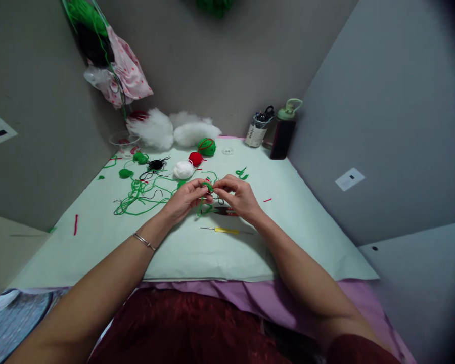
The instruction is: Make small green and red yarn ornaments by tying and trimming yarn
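Between my two hands is a small green yarn piece, with bits of red and a dark strand about it. My left hand pinches it from the left, thumb on top. At its right edge, the fingertips of my right hand are pressed together on it; I cannot tell whether they hold yarn or a thin tool. Green strands hang below the piece. Under my right hand lies a dark and red tool, partly hidden. A crochet hook with a yellow handle rests nearer me on the table.
Loose green yarn tangles at left. Behind stand a white yarn ball, a red ball, a green ball and white stuffing. A pen cup, a phone and a green-lidded bottle stand at back right.
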### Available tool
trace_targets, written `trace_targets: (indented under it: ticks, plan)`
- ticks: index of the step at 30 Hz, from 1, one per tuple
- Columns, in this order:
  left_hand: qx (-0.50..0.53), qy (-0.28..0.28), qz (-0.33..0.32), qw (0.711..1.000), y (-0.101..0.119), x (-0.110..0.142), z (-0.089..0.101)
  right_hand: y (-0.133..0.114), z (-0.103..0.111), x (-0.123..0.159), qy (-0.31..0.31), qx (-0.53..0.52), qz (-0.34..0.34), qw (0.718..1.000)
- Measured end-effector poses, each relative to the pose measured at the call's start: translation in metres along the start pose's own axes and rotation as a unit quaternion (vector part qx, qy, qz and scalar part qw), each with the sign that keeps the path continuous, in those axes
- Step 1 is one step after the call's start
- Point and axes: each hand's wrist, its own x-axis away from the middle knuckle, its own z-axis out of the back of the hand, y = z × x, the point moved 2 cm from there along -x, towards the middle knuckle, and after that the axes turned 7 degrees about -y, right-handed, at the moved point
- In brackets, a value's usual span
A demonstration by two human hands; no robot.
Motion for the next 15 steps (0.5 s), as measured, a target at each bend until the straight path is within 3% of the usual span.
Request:
trace_targets:
  ticks: [7, 10, 15]
  plan:
    - [0.005, -0.037, 0.028, 0.999, -0.0012, -0.0001, -0.0034, -0.0014, -0.0017, 0.0003, -0.051, -0.088, -0.054, 0.993]
    - [-0.005, -0.032, 0.027, 0.999, -0.0025, -0.0005, -0.0038, -0.0052, -0.0041, 0.0007, -0.041, -0.052, -0.058, 0.996]
    - [-0.036, 0.026, -0.010, 0.999, -0.0040, -0.0008, -0.0030, -0.0049, -0.0074, 0.0009, 0.004, 0.043, -0.031, 0.999]
